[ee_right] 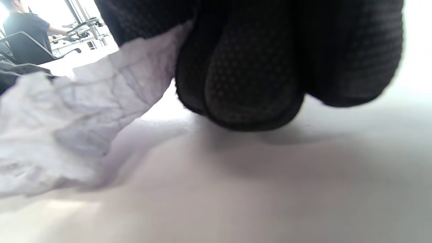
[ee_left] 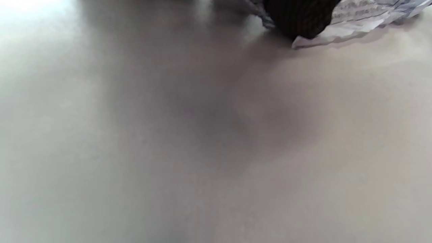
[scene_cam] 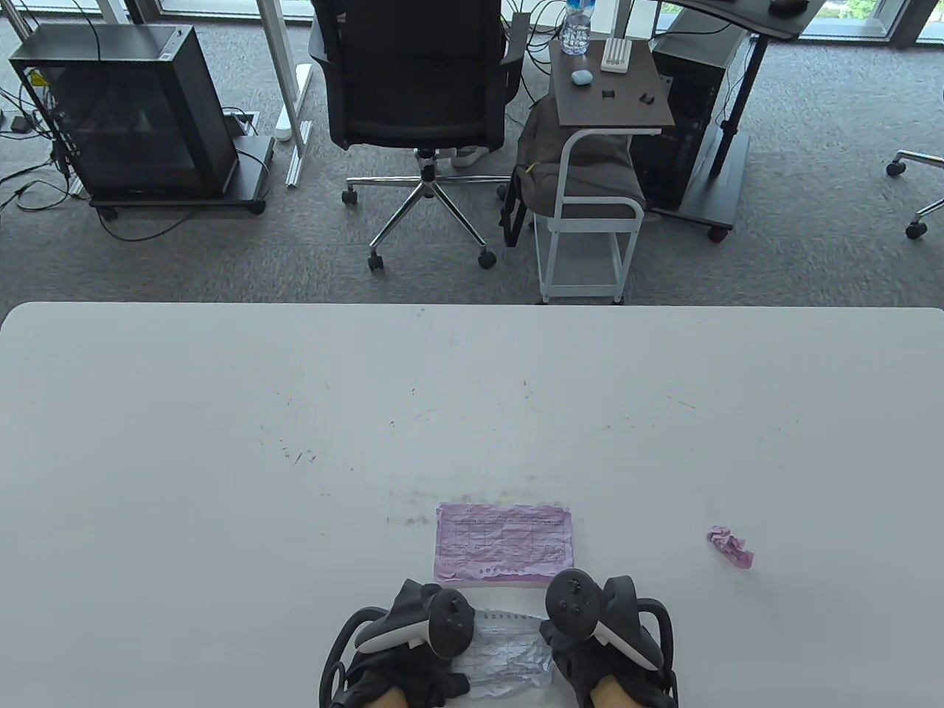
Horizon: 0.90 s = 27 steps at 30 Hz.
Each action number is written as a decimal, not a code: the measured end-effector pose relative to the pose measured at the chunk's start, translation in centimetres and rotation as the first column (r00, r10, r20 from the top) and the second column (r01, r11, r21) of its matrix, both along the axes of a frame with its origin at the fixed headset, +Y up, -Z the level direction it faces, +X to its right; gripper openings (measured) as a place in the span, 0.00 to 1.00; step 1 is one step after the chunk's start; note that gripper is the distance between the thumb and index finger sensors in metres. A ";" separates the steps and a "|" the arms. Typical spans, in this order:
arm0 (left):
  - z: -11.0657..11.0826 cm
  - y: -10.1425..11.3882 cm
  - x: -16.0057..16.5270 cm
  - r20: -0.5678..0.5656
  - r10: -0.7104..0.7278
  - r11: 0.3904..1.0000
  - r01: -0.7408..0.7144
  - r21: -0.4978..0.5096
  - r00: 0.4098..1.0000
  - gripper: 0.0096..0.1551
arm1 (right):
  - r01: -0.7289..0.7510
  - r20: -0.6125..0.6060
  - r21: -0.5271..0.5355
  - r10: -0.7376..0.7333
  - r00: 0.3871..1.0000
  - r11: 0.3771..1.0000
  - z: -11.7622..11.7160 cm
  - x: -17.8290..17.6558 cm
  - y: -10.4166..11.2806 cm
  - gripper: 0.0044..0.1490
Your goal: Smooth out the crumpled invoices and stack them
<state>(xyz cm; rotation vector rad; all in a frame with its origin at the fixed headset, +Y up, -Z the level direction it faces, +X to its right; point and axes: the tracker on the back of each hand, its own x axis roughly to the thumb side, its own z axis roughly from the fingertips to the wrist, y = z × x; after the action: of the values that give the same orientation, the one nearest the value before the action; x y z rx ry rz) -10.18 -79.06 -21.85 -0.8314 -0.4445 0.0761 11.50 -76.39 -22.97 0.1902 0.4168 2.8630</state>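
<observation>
White worktop (scene_cam: pixel 221 442) in an office, where we see both hands at the near edge, left hand (scene_cam: pixel 402 641) and right hand (scene_cam: pixel 605 627) each in a pinching grip on a side of the wrinkled white invoice (scene_cam: pixel 509 649), flattened pink invoice (scene_cam: pixel 504 543) just beyond, crumpled pink ball (scene_cam: pixel 730 547) off right.

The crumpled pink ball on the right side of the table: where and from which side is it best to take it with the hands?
Probably from above, with the fingertips closing on its two long sides. The crumpled pink ball is a small irregular wad lying alone on the table, elongated diagonally, with no flat edge to slide under. The right hand is nearer, though it now holds the white invoice together with the left hand.
</observation>
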 end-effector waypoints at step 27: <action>-0.3 -0.3 -0.6 -0.038 0.026 0.998 -0.028 -0.060 0.999 0.48 | -0.135 -0.678 -0.045 0.069 0.732 0.990 4.1 -8.6 0.2 0.32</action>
<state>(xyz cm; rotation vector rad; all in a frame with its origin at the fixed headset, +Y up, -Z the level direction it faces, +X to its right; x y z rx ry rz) -10.82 -79.34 -22.10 -0.8819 -0.4200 0.1306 2.87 -76.21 -18.90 1.2558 0.7020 2.7710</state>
